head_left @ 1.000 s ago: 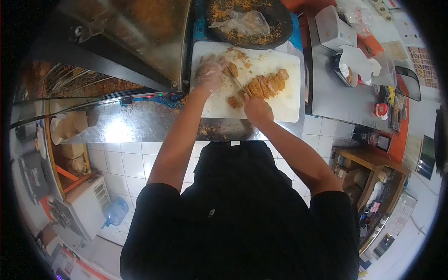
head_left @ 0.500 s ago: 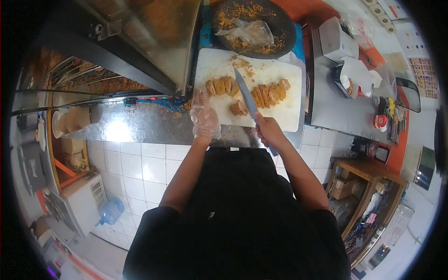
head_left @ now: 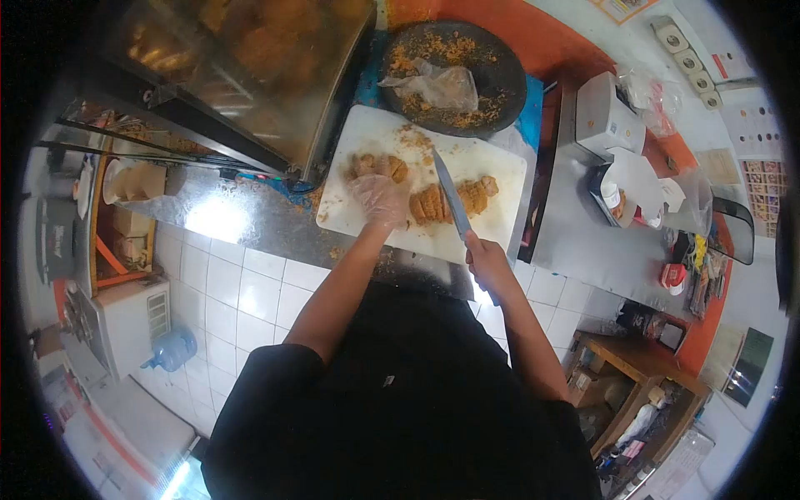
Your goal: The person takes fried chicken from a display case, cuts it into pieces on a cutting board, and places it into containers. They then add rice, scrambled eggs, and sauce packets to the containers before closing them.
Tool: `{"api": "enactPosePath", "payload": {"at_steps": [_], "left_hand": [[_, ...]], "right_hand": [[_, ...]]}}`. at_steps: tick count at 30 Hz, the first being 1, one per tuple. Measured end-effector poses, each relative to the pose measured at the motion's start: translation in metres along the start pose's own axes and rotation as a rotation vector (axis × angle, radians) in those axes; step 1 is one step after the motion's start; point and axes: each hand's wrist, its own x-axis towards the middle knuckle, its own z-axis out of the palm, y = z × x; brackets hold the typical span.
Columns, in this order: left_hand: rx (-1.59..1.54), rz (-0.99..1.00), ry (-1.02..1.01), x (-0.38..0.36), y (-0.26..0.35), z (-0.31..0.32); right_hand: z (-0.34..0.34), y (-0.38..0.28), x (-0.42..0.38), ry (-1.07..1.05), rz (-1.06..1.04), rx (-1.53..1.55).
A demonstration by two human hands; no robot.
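Note:
A clear plastic glove covers my left hand [head_left: 377,195], which is over the left part of the white cutting board [head_left: 492,155], right at the sliced fried meat [head_left: 398,170] there. Its fingers are blurred, and whether they grip a piece does not show. More slices [head_left: 454,201] lie in a row at the middle and right of the board. My right hand [head_left: 488,260] is bare and closed around the handle of a long knife [head_left: 452,193]. The blade points up and left, above the slices, its tip near loose crumbs.
Behind the board sits a dark round stone dish [head_left: 504,79] with crumbs and a crumpled plastic bag [head_left: 450,86]. A glass display case [head_left: 333,100] stands at the left. On the right-hand counter [head_left: 575,229] is a paper-lined box [head_left: 625,187].
My left hand has moved from the board's left edge onto the meat. The right-hand slices and the small piece now lie closer together, farther left. The view has shifted and turned slightly.

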Motion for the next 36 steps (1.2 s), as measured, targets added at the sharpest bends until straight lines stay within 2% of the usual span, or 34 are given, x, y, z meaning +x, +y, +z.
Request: {"api": "enactPosePath", "payload": {"at_steps": [1,4,6,8,11,13,14,17,18,20,22,25,31,32,34,36], "left_hand": [[0.037,0.108,0.099,0.005,0.001,0.003],[0.029,0.393,-0.056,0.037,-0.002,-0.004],[0.026,0.435,-0.161,0.064,-0.002,-0.017],[-0.061,0.477,-0.213,0.075,-0.008,-0.025],[-0.514,0.356,-0.165,0.073,-0.023,-0.03],[-0.536,0.286,-0.161,0.07,-0.031,-0.055],[-0.301,0.409,0.001,0.08,-0.058,-0.032],[-0.379,0.526,0.173,0.087,-0.059,-0.038],[-0.552,0.608,0.17,0.1,-0.062,-0.027],[-0.512,0.696,0.146,0.108,-0.063,-0.022],[-0.089,0.699,0.106,0.105,-0.061,-0.026],[-0.233,0.631,0.049,0.101,-0.061,-0.03],[-0.263,0.596,0.081,0.091,-0.061,-0.016],[-0.197,0.501,0.031,0.086,-0.06,-0.014],[-0.061,0.307,-0.052,0.078,-0.034,-0.05],[0.098,0.494,0.052,0.091,-0.054,-0.027]], "right_hand": [[-0.005,0.008,0.004,0.006,-0.017,0.006],[-0.017,0.012,0.012,0.026,-0.068,-0.048],[-0.019,-0.011,0.017,0.036,-0.102,-0.188],[-0.011,-0.023,0.04,0.071,-0.232,-0.238],[0.012,-0.042,0.068,0.142,-0.381,-0.368],[0.028,-0.055,0.075,0.191,-0.436,-0.431],[0.035,-0.059,0.076,0.214,-0.453,-0.445],[0.042,-0.085,0.069,0.183,-0.388,-0.496],[0.042,-0.093,0.067,0.157,-0.347,-0.515],[0.048,-0.087,0.08,0.174,-0.363,-0.538],[0.049,-0.089,0.083,0.194,-0.357,-0.545],[0.044,-0.092,0.079,0.205,-0.316,-0.559],[0.035,-0.108,0.074,0.163,-0.311,-0.691],[0.042,-0.099,0.08,0.185,-0.337,-0.722],[0.051,-0.089,0.089,0.242,-0.393,-0.768],[0.058,-0.083,0.092,0.315,-0.454,-0.794]]}}
